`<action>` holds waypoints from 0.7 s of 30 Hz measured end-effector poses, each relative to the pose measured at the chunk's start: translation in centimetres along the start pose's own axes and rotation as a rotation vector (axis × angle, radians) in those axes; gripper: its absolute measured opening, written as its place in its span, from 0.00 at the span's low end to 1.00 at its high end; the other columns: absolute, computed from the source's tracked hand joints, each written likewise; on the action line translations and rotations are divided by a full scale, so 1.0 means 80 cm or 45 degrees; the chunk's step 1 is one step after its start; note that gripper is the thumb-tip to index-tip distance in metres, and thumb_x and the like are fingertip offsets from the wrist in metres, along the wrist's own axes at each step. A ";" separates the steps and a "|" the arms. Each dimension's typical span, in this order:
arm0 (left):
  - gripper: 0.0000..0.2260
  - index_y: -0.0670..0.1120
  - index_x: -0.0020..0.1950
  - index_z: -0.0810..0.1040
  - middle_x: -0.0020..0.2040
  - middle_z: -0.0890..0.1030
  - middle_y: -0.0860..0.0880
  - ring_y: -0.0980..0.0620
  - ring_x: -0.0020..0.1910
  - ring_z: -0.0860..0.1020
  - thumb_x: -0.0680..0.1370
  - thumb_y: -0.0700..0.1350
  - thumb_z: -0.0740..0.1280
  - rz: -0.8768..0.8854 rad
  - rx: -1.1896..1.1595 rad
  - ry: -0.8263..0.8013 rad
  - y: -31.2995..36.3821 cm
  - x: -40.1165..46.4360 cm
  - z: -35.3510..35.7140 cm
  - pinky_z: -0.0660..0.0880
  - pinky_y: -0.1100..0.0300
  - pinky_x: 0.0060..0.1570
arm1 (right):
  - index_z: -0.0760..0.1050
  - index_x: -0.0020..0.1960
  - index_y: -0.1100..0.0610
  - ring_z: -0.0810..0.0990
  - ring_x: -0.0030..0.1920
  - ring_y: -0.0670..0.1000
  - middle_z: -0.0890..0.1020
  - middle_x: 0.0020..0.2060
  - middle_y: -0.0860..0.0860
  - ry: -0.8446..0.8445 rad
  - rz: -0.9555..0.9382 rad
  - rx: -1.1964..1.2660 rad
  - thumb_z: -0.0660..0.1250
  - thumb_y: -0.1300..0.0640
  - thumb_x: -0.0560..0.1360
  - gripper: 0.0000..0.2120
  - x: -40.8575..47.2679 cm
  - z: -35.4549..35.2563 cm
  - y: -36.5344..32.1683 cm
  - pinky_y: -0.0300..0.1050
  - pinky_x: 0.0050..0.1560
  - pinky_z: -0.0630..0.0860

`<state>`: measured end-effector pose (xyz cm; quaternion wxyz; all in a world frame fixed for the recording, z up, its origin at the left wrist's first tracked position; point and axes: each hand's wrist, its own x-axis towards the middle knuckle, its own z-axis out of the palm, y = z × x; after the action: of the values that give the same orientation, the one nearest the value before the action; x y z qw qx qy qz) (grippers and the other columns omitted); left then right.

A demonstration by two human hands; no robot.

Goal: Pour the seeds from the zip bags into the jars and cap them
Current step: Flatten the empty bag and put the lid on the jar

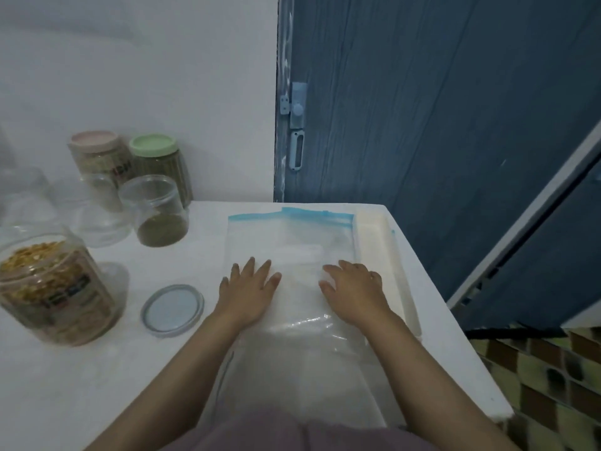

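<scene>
A stack of flat clear zip bags (292, 236) with blue zip strips lies on the white table (97, 379). My left hand (248, 289) rests flat on the bags' left side, fingers spread. On their right side my right hand (353, 289) presses with slightly bent fingers. An uncapped jar of yellow seeds (53, 288) stands at the left, and a grey lid (172, 310) lies beside it. Behind stands an uncapped jar (156, 211) part-filled with green-brown seeds. An empty clear jar (100, 211) sits next to it.
Two capped jars stand against the wall, one with a pink lid (94, 141) and one with a green lid (153, 145). A cream tray (387, 255) lies along the table's right edge. A blue door (422, 109) and tiled floor (536, 369) are beyond the table.
</scene>
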<state>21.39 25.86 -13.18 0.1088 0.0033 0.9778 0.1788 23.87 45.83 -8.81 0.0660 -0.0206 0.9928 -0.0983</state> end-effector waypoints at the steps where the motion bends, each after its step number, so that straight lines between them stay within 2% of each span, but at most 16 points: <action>1: 0.26 0.56 0.81 0.49 0.82 0.46 0.49 0.43 0.81 0.44 0.84 0.60 0.45 0.024 0.034 -0.018 -0.006 0.004 0.007 0.43 0.44 0.77 | 0.60 0.78 0.48 0.56 0.78 0.55 0.59 0.79 0.53 -0.103 0.010 -0.068 0.48 0.44 0.84 0.23 -0.002 0.005 0.000 0.57 0.75 0.50; 5: 0.25 0.57 0.81 0.48 0.82 0.45 0.50 0.44 0.81 0.43 0.84 0.59 0.44 0.094 0.149 0.072 -0.022 0.011 0.021 0.42 0.46 0.78 | 0.49 0.81 0.46 0.43 0.80 0.53 0.47 0.81 0.52 -0.176 0.065 -0.242 0.41 0.43 0.84 0.26 -0.005 0.027 -0.003 0.62 0.76 0.38; 7: 0.25 0.56 0.81 0.49 0.82 0.46 0.50 0.44 0.81 0.44 0.84 0.59 0.45 0.113 0.172 0.096 -0.023 0.010 0.021 0.43 0.47 0.78 | 0.46 0.81 0.46 0.41 0.80 0.53 0.45 0.81 0.52 -0.179 0.074 -0.287 0.40 0.42 0.84 0.26 -0.006 0.033 -0.006 0.63 0.76 0.36; 9: 0.25 0.54 0.82 0.50 0.82 0.47 0.50 0.45 0.81 0.44 0.85 0.58 0.45 0.124 0.069 0.094 -0.023 0.006 0.012 0.42 0.47 0.78 | 0.46 0.81 0.47 0.41 0.80 0.53 0.45 0.81 0.52 -0.186 0.084 -0.306 0.40 0.42 0.84 0.27 -0.004 0.033 -0.006 0.63 0.76 0.36; 11: 0.25 0.52 0.81 0.53 0.82 0.48 0.50 0.46 0.81 0.45 0.85 0.58 0.47 0.154 -0.099 0.091 -0.022 -0.006 -0.003 0.39 0.46 0.77 | 0.47 0.81 0.47 0.41 0.80 0.53 0.46 0.81 0.52 -0.180 0.080 -0.285 0.41 0.42 0.84 0.27 -0.004 0.031 -0.005 0.63 0.76 0.37; 13: 0.25 0.54 0.81 0.56 0.82 0.50 0.51 0.47 0.81 0.45 0.84 0.59 0.49 0.215 -0.064 0.116 -0.017 -0.027 -0.015 0.37 0.43 0.76 | 0.47 0.81 0.46 0.41 0.80 0.55 0.45 0.81 0.52 -0.124 0.072 -0.189 0.43 0.42 0.84 0.26 -0.008 0.027 -0.002 0.62 0.76 0.40; 15: 0.26 0.57 0.80 0.56 0.82 0.49 0.53 0.47 0.81 0.43 0.82 0.63 0.50 0.253 0.007 0.088 -0.009 -0.050 -0.016 0.35 0.42 0.75 | 0.48 0.81 0.45 0.41 0.80 0.57 0.44 0.81 0.51 0.009 0.093 -0.052 0.46 0.42 0.84 0.26 -0.018 0.019 0.003 0.60 0.77 0.44; 18: 0.28 0.59 0.81 0.52 0.82 0.45 0.54 0.47 0.81 0.40 0.81 0.66 0.48 0.254 0.042 0.000 0.001 -0.072 0.004 0.34 0.40 0.74 | 0.51 0.81 0.49 0.48 0.79 0.60 0.49 0.81 0.52 0.236 0.272 0.081 0.48 0.43 0.84 0.27 -0.036 -0.001 0.022 0.59 0.75 0.51; 21: 0.28 0.59 0.81 0.49 0.82 0.43 0.54 0.47 0.81 0.40 0.82 0.65 0.45 0.204 0.108 -0.020 0.001 -0.073 0.028 0.35 0.38 0.75 | 0.47 0.81 0.51 0.52 0.77 0.63 0.45 0.81 0.55 0.132 0.504 0.120 0.52 0.45 0.84 0.29 -0.052 -0.017 0.054 0.59 0.73 0.57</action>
<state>27.58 26.43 -13.97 0.1017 0.0874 0.9803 0.1454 27.66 50.58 -7.82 0.0339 0.1830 0.9738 -0.1306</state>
